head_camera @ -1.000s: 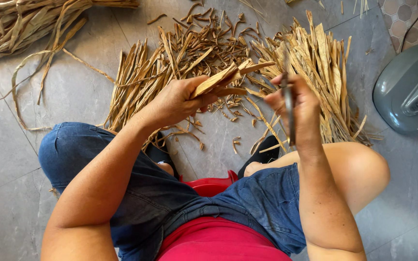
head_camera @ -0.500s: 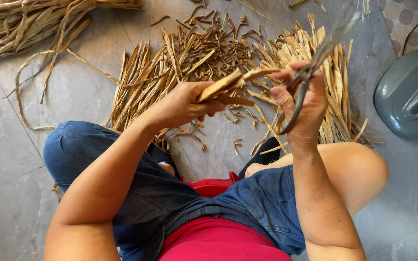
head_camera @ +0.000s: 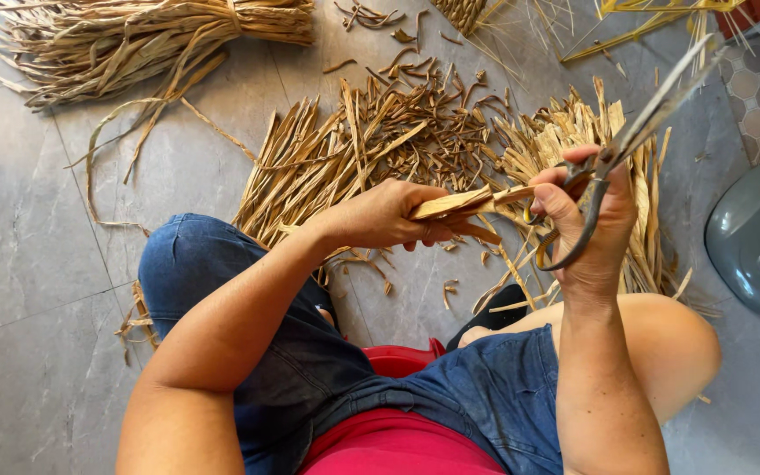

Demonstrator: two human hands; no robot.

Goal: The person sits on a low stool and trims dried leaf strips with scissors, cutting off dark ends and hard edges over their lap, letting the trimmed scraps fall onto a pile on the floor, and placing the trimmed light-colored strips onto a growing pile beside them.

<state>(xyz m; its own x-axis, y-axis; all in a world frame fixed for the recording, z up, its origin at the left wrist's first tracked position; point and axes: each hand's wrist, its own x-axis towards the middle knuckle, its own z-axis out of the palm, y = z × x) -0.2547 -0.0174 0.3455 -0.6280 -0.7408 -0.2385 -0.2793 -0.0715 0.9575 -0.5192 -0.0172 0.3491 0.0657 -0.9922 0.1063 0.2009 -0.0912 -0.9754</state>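
A seated person's left hand [head_camera: 393,214] closes its fingers around a flat bunch of dried leaf strips [head_camera: 464,205] held above the knees, while the right hand [head_camera: 591,220] grips a pair of scissors [head_camera: 613,154], blades pointing up and away. Cut strips [head_camera: 380,141] litter the grey tiled floor [head_camera: 37,264]; a tied bundle [head_camera: 151,35] lies beyond.

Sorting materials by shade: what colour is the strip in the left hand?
Pale tan, like dry straw: the strip, seen in the head view.
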